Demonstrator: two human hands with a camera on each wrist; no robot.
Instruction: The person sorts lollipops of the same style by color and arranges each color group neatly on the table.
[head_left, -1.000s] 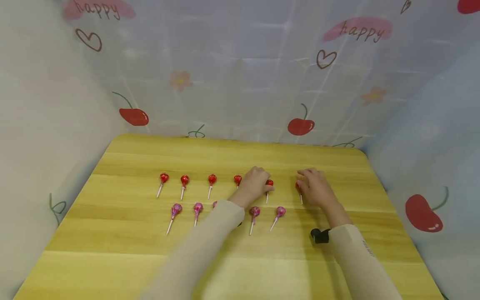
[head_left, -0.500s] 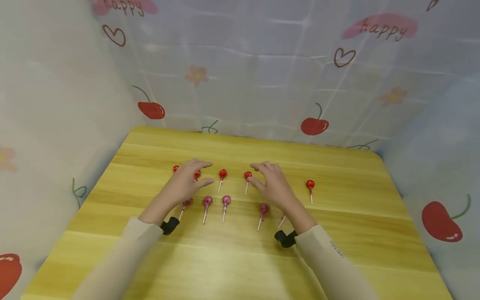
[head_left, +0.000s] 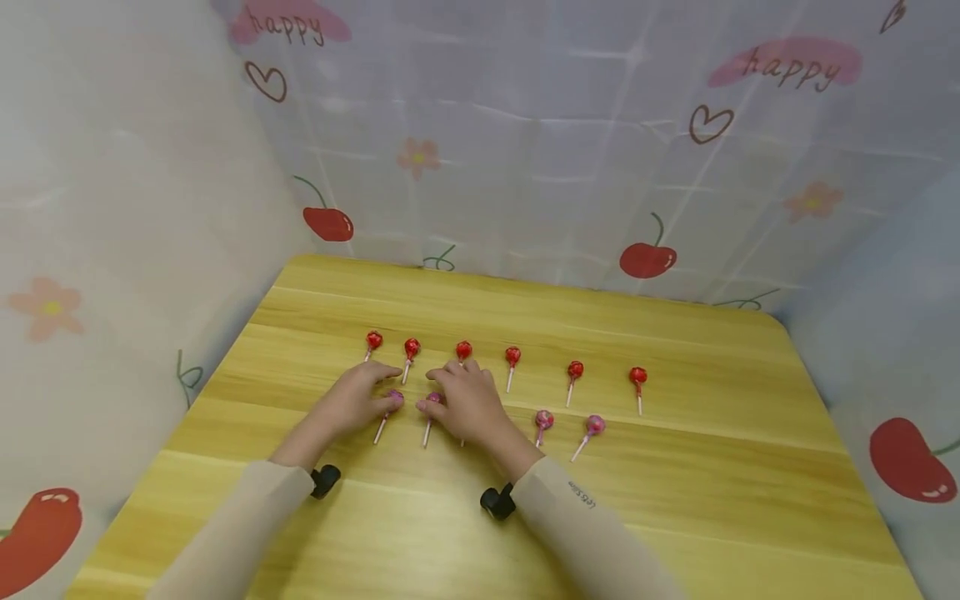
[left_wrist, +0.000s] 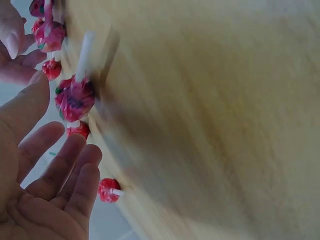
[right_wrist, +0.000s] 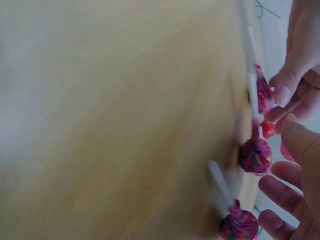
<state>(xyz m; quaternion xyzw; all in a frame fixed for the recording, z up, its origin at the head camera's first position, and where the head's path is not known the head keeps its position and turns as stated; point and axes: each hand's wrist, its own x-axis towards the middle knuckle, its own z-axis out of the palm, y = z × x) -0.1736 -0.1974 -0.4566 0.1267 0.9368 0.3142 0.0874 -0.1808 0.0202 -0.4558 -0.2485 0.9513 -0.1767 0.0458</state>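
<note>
- The left hand (head_left: 351, 402) lies low over the wooden table (head_left: 675, 500), at about 9 o'clock from the right hand (head_left: 468, 402).
- Its fingers are loose and spread. In the left wrist view they hold nothing, and the fingertips (left_wrist: 82, 165) are just beside a pink lollipop (left_wrist: 75, 97).
- In the head view that pink lollipop (head_left: 392, 402) sits right at the tip of the left hand, with its stick pointing to 6 o'clock.
- The right hand is open too, with fingers a little bent. Its thumb is just beside a second pink lollipop (head_left: 432, 402). I cannot tell if it touches.
- Two more pink lollipops (head_left: 567, 425) lie at 3 o'clock from the right hand, well apart from it.
- A row of six red lollipops (head_left: 512, 357) lies at 12 o'clock from the hands, across the table.
- Both arms wear pale sleeves (head_left: 577, 533).
- A cloth with red cherries (head_left: 648, 258) hangs behind the table.
</note>
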